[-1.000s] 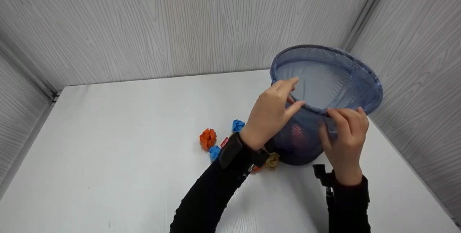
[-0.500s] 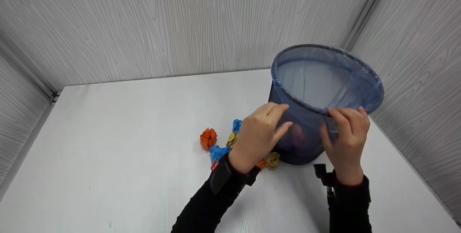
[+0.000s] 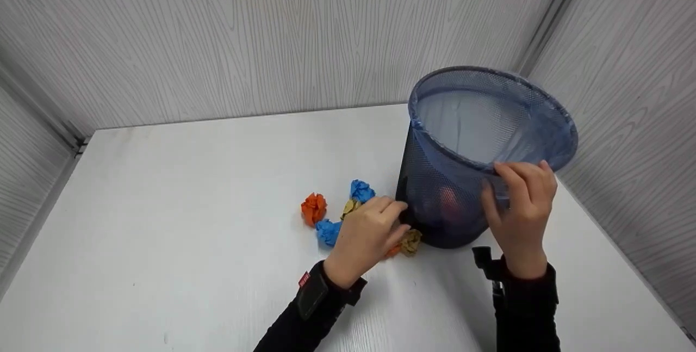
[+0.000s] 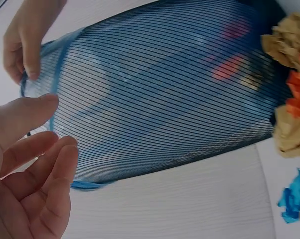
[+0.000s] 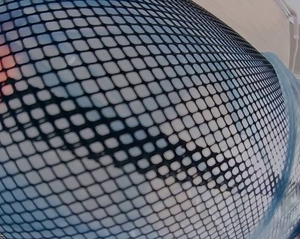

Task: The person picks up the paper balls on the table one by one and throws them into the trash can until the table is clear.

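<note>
A black mesh wastebasket (image 3: pixel 435 194) stands tilted at the right of the table, lined with a blue plastic bag (image 3: pixel 473 123) folded over its rim. My right hand (image 3: pixel 524 205) pinches the near rim. Beside the basket's lower left side is my left hand (image 3: pixel 364 238), fingers loosely bent and nothing in them, above crumpled paper balls. Those in sight are an orange ball (image 3: pixel 314 209), a blue ball (image 3: pixel 361 191), another blue ball (image 3: pixel 328 232) and a tan ball (image 3: pixel 411 242); others are partly hidden by the hand. Reddish paper (image 4: pixel 228 67) shows through the mesh in the left wrist view.
The white table (image 3: pixel 179 205) reaches back to a grey wood-grain panel (image 3: pixel 299 36). Another panel (image 3: pixel 625 123) rises close to the basket's right side. In the right wrist view the mesh fills most of the frame.
My left hand has let go of the basket's rim and come down and left to the paper balls. My right hand stays on the rim, and the basket keeps its tilt.
</note>
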`<action>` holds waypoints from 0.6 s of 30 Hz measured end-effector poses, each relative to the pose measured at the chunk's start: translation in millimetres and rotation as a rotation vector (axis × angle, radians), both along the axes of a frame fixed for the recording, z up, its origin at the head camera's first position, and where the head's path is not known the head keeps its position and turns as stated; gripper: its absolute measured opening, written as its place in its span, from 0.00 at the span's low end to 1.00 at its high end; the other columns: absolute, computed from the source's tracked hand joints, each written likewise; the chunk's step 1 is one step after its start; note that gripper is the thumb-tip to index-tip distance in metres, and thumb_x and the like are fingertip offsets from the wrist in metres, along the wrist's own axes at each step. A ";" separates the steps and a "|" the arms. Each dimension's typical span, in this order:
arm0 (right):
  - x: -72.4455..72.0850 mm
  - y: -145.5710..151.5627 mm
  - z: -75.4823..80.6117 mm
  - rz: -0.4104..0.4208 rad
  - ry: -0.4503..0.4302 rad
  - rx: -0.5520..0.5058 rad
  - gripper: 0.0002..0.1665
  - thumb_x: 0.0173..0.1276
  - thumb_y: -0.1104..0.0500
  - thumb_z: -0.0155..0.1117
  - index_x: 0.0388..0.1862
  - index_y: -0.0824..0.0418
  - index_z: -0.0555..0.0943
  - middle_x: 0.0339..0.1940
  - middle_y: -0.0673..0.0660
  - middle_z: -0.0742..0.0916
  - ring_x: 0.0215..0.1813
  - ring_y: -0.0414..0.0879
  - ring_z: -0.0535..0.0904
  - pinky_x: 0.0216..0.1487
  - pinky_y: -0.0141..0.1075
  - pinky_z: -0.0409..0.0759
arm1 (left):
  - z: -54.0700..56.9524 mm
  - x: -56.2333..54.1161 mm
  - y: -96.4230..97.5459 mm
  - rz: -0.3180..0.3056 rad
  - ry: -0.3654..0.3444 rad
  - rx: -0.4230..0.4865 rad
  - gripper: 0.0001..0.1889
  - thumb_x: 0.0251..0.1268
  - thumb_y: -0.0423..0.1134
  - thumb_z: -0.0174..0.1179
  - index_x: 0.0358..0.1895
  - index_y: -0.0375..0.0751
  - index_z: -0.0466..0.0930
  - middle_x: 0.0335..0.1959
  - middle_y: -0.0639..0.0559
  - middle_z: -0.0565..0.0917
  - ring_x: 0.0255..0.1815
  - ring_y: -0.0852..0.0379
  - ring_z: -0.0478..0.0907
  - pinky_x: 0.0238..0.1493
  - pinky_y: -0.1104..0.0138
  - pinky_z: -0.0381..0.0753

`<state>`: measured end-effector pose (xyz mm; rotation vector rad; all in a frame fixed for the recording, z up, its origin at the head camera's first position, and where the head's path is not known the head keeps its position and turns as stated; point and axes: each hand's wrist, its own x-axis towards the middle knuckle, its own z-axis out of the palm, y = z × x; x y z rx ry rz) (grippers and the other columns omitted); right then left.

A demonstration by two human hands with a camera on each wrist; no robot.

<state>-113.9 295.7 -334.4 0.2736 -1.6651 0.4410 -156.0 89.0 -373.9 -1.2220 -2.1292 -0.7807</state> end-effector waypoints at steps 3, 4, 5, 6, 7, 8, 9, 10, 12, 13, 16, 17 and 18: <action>-0.1 -1.8 0.5 0.007 0.000 -0.009 0.13 0.58 0.59 0.58 0.32 0.70 0.77 0.31 0.62 0.78 0.37 0.57 0.71 0.56 0.53 0.58 | -8.6 -1.7 -3.4 0.011 -0.005 -0.019 0.11 0.51 0.38 0.63 0.37 0.38 0.78 0.32 0.51 0.78 0.32 0.59 0.75 0.33 0.73 0.75; -0.1 -1.9 0.9 0.007 0.002 -0.009 0.13 0.57 0.59 0.58 0.32 0.71 0.77 0.31 0.62 0.78 0.37 0.57 0.70 0.56 0.53 0.58 | -10.9 -2.2 -4.1 0.012 -0.003 -0.023 0.11 0.50 0.38 0.64 0.37 0.38 0.78 0.32 0.51 0.79 0.32 0.59 0.75 0.32 0.73 0.75; 0.0 -1.9 0.9 0.007 0.004 -0.010 0.13 0.57 0.59 0.58 0.32 0.71 0.77 0.30 0.62 0.78 0.36 0.57 0.70 0.55 0.53 0.58 | -13.2 -2.6 -4.8 0.014 -0.004 -0.028 0.12 0.49 0.38 0.64 0.37 0.38 0.78 0.32 0.51 0.79 0.32 0.59 0.75 0.32 0.73 0.75; -0.1 -1.6 0.8 0.004 0.005 -0.008 0.13 0.57 0.59 0.58 0.31 0.71 0.77 0.30 0.62 0.78 0.36 0.57 0.70 0.55 0.53 0.58 | -15.4 -3.0 -5.6 0.015 -0.003 -0.036 0.12 0.48 0.38 0.65 0.36 0.38 0.78 0.33 0.51 0.79 0.33 0.59 0.75 0.32 0.72 0.75; -0.2 -1.0 0.6 0.003 0.006 -0.006 0.13 0.57 0.59 0.58 0.31 0.71 0.77 0.30 0.62 0.78 0.36 0.58 0.70 0.55 0.53 0.58 | -17.3 -3.3 -6.4 0.018 -0.002 -0.047 0.12 0.48 0.38 0.65 0.36 0.39 0.78 0.33 0.51 0.79 0.33 0.59 0.75 0.32 0.72 0.75; -0.3 -0.2 -0.2 0.001 0.007 -0.005 0.13 0.57 0.58 0.58 0.32 0.70 0.77 0.30 0.62 0.78 0.36 0.58 0.71 0.55 0.53 0.58 | -19.2 -3.7 -7.3 0.022 -0.003 -0.062 0.12 0.47 0.38 0.66 0.36 0.39 0.78 0.33 0.51 0.79 0.33 0.59 0.75 0.32 0.72 0.75; -0.5 0.9 -1.2 0.000 0.006 -0.004 0.14 0.58 0.58 0.58 0.32 0.70 0.78 0.30 0.62 0.78 0.36 0.58 0.71 0.55 0.53 0.58 | -21.0 -4.1 -8.0 0.027 -0.006 -0.078 0.12 0.47 0.38 0.66 0.35 0.39 0.78 0.33 0.51 0.78 0.33 0.59 0.75 0.32 0.72 0.75; -0.7 1.8 -2.0 0.001 0.006 -0.005 0.14 0.58 0.57 0.58 0.32 0.70 0.78 0.30 0.62 0.79 0.36 0.57 0.71 0.55 0.53 0.58 | -22.7 -4.6 -8.7 0.033 -0.011 -0.096 0.12 0.46 0.38 0.66 0.35 0.40 0.78 0.33 0.51 0.78 0.33 0.59 0.75 0.31 0.72 0.75; -1.1 3.5 -3.4 0.000 0.006 -0.004 0.15 0.58 0.56 0.58 0.32 0.69 0.78 0.30 0.62 0.79 0.36 0.57 0.71 0.55 0.53 0.58 | -25.5 -5.9 -10.1 0.042 -0.028 -0.137 0.13 0.46 0.39 0.66 0.36 0.40 0.78 0.33 0.51 0.77 0.32 0.58 0.74 0.31 0.71 0.75; -1.2 4.0 -4.0 0.001 0.005 -0.004 0.15 0.58 0.56 0.58 0.32 0.69 0.78 0.31 0.62 0.79 0.36 0.57 0.71 0.55 0.53 0.58 | -26.9 -6.7 -10.9 0.047 -0.036 -0.151 0.13 0.46 0.39 0.67 0.36 0.40 0.78 0.32 0.51 0.77 0.32 0.58 0.74 0.30 0.71 0.75; -1.6 4.4 -4.6 0.002 0.006 -0.004 0.15 0.58 0.56 0.59 0.32 0.69 0.78 0.31 0.61 0.79 0.36 0.57 0.71 0.55 0.53 0.58 | -31.2 -9.4 -14.0 0.070 -0.063 -0.195 0.15 0.44 0.38 0.68 0.37 0.39 0.78 0.32 0.50 0.77 0.32 0.57 0.74 0.28 0.71 0.75; -1.7 4.3 -4.5 0.001 0.005 -0.003 0.15 0.58 0.56 0.59 0.32 0.69 0.78 0.31 0.61 0.79 0.36 0.57 0.71 0.55 0.53 0.58 | -32.6 -10.4 -15.2 0.080 -0.073 -0.212 0.15 0.43 0.39 0.68 0.37 0.39 0.78 0.32 0.50 0.77 0.32 0.57 0.74 0.28 0.70 0.75; -1.8 4.4 -4.5 0.001 0.005 -0.002 0.15 0.58 0.56 0.59 0.32 0.69 0.78 0.31 0.61 0.79 0.36 0.57 0.71 0.55 0.53 0.58 | -34.4 -11.7 -16.3 0.090 -0.085 -0.226 0.15 0.43 0.39 0.68 0.36 0.39 0.78 0.32 0.50 0.76 0.32 0.57 0.74 0.27 0.70 0.75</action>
